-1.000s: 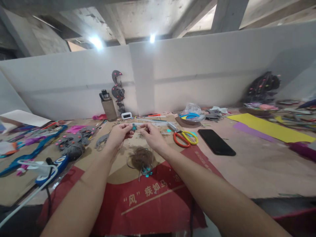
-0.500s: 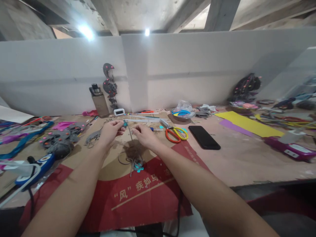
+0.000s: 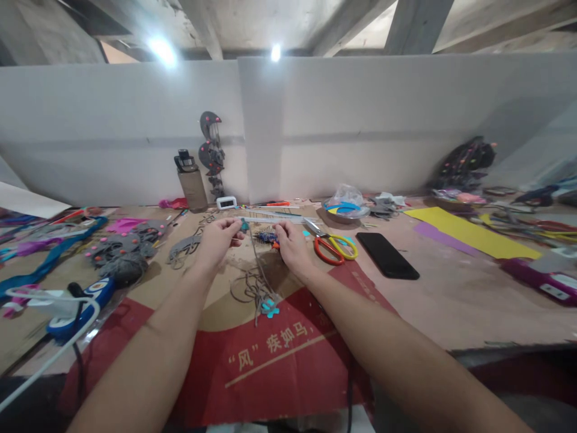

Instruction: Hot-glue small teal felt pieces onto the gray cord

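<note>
My left hand (image 3: 223, 240) is closed in a pinch on a small teal piece (image 3: 244, 225) at the end of a grey cord. That grey cord (image 3: 258, 258) hangs down to a loose tangle of cord (image 3: 252, 290) on the cardboard, where teal scraps (image 3: 270, 308) lie. To the right, my right hand (image 3: 291, 246) has its fingers curled together, apart from the cord. At its fingertips shows a small dark blue and orange object (image 3: 269, 238), too blurred to name; I cannot tell whether it is held or lies behind.
Scissors (image 3: 331, 246) with red and yellow handles and a black phone (image 3: 387, 255) lie to the right. A red-and-brown cardboard sheet (image 3: 288, 367) covers the front. Farther back stand a bottle (image 3: 192, 186) and a bowl (image 3: 345, 210). A blue power strip (image 3: 81, 310) sits at left.
My right hand has drawn away from the cord to the right, and the dark blue and orange object now shows at its fingers. The left hand keeps its pinch. The view has shifted slightly.
</note>
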Demonstrator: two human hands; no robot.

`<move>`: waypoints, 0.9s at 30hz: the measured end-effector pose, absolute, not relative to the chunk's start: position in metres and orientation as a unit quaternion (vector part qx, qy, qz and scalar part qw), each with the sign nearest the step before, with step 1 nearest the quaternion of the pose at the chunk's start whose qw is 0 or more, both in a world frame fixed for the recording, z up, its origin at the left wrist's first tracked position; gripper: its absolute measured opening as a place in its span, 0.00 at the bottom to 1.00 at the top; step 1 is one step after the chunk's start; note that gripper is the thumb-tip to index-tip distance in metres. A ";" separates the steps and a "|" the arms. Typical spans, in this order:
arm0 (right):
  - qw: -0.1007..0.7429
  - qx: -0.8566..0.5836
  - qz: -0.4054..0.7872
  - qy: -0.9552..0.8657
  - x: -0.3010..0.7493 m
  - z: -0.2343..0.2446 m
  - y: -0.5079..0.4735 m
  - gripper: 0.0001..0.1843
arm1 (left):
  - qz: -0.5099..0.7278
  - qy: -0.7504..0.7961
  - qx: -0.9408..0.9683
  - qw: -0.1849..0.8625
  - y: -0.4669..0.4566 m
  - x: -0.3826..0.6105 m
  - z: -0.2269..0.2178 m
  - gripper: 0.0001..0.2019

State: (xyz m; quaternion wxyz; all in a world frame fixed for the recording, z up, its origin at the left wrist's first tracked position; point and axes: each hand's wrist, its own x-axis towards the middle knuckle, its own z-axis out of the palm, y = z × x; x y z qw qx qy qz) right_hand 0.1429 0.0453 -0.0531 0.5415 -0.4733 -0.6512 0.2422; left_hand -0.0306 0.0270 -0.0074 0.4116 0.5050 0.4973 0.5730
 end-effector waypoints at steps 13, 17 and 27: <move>0.529 -0.481 0.244 -0.655 0.141 -0.061 0.039 0.13 | 0.563 0.505 0.490 0.434 0.030 -0.025 -0.018 0.11; 0.534 -0.489 0.261 -0.638 0.139 -0.061 0.037 0.13 | 0.550 0.521 0.489 0.432 0.031 -0.026 -0.021 0.13; 0.540 -0.421 0.320 -0.655 0.130 -0.056 0.029 0.14 | 0.514 0.531 0.552 0.388 0.031 -0.029 -0.024 0.14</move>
